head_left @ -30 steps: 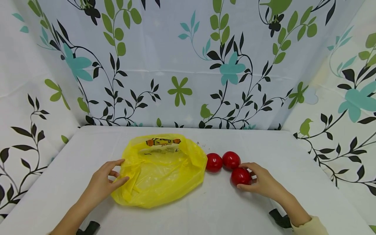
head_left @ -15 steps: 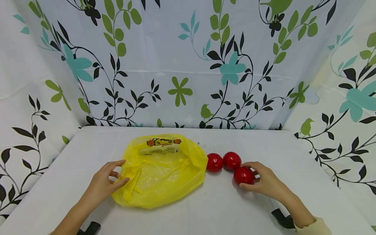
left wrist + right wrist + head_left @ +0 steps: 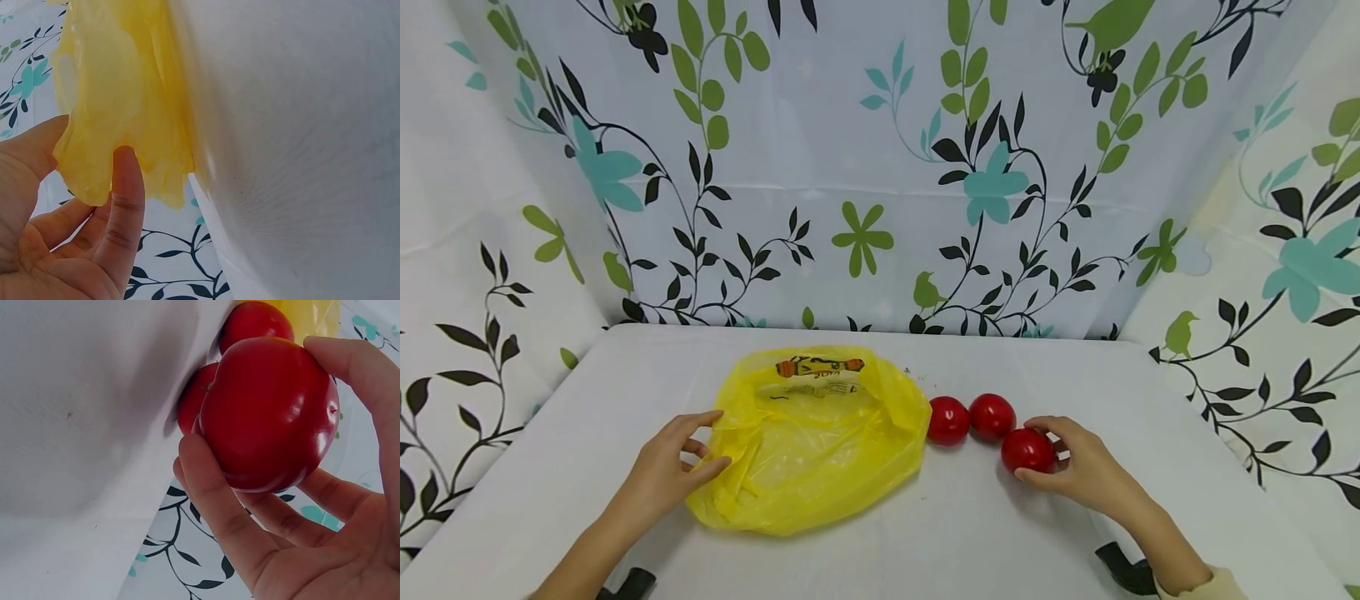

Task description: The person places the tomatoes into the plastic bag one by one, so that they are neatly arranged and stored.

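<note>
Two things I am holding: with left hand (image 3: 664, 455), yellow bag (image 3: 820, 467); with right hand (image 3: 1084, 463), lower right, red fruit (image 3: 1027, 451), its gloss possibly risking slipping.

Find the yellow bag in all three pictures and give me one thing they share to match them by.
Head: the yellow bag lies left of centre on the white table, at the left hand.
Left wrist: the yellow bag takes up the upper left.
Right wrist: just part of it shows, at the top edge right of centre, beyond the held red fruit.
Shared landmark: the leaf-patterned cloth.
</note>
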Tool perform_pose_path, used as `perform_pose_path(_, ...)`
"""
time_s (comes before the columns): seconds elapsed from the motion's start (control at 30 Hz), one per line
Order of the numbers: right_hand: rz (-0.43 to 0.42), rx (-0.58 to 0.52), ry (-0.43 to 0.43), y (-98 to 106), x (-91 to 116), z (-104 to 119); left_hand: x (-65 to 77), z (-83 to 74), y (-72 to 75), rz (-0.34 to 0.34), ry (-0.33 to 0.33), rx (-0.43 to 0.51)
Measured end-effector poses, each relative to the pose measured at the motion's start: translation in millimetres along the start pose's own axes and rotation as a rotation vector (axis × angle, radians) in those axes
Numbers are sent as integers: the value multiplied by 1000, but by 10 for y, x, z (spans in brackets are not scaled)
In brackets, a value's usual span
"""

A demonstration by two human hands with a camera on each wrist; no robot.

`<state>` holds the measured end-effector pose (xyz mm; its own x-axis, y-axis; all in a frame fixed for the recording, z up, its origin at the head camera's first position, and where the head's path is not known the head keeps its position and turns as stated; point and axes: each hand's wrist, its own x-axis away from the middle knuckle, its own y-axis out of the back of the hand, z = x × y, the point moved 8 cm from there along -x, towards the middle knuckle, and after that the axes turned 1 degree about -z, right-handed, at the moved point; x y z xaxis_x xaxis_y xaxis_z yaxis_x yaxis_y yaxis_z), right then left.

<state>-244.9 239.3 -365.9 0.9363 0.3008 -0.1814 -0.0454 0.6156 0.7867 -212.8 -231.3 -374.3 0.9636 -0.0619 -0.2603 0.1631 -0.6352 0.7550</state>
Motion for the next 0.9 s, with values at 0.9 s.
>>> perform_pose_path(0.9, -42, -27, 33, 45, -87, 211, -3, 4, -16, 19, -1, 12)
